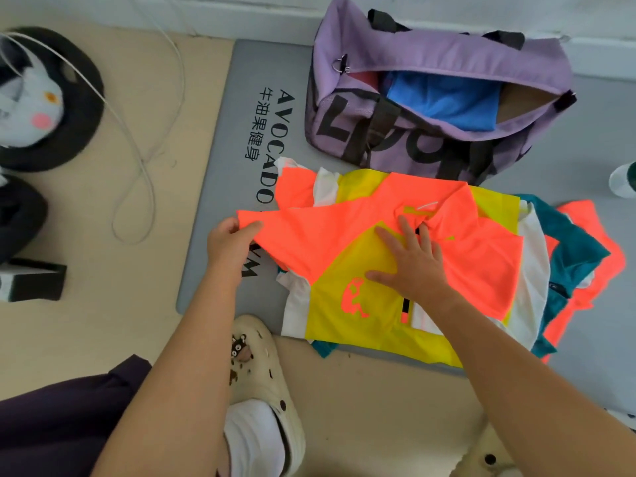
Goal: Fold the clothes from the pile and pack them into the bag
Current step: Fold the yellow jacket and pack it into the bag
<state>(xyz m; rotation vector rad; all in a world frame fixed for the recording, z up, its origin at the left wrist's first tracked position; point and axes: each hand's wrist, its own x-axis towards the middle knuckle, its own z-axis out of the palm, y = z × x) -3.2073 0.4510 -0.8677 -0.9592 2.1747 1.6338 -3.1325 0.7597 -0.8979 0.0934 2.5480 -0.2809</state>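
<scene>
Folding an orange shirt on top of the clothes pile, with the purple bag lying open just behind it.

The left hand (230, 239) is pinching the sleeve end of the orange shirt (347, 235) and drawing it out over the grey mat (241, 108), while the right hand (411, 261) is lying flat with fingers spread, pressing down on the yellow shirt (347, 321) and the orange one where they overlap. Both shirts are resting on a pile (564, 256) of white, teal and orange clothes. The purple bag (430, 53) is sitting unzipped at the far edge of the mat, holding 1 blue garment (444, 98). A cream clog (261, 356) is touching the mat's near edge.
</scene>
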